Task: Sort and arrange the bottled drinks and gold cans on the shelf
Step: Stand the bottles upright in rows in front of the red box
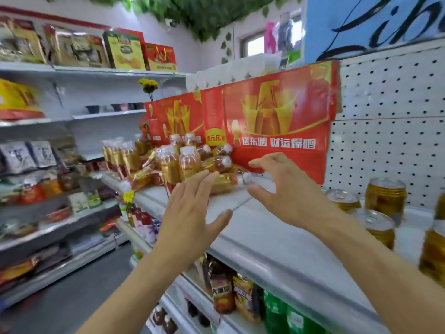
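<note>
Bottled drinks crowd the white shelf against the red cartons, some upright, several toppled. I see my left hand flat, fingers spread, just before the upright ones; my right hand hovers by a fallen bottle, fingers loosely spread, holding nothing. Gold cans stand farther right.

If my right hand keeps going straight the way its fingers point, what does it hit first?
Most likely the bottle lying on its side, white cap towards the right hand. The fingertips sit just short of that cap. Depth is hard to judge, but the red box looks farther back.
</note>
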Demonstrator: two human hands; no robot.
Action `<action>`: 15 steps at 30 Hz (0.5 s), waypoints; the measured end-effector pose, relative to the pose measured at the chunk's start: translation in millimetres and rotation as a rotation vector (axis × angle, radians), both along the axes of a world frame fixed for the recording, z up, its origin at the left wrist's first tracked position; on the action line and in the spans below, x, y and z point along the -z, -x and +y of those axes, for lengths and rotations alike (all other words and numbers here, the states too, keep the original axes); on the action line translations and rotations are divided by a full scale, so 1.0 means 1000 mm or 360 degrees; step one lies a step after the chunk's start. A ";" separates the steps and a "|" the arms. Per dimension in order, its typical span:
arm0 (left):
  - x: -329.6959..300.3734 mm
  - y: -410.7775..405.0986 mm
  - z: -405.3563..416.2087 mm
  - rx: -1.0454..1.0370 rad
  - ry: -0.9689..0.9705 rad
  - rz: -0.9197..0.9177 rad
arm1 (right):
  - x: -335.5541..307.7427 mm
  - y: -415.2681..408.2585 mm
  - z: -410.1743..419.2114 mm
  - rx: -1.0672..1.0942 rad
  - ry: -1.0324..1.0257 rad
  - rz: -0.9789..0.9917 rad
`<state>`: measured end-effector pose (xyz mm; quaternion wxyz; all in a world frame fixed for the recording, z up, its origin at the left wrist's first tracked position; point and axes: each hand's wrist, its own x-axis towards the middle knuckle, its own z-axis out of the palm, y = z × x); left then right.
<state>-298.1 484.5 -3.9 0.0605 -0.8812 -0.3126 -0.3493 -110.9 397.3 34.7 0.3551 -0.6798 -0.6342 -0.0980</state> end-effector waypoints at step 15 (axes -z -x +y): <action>-0.090 0.001 0.215 0.0208 0.0228 0.0081 | 0.003 -0.064 0.239 0.0434 0.0796 0.0303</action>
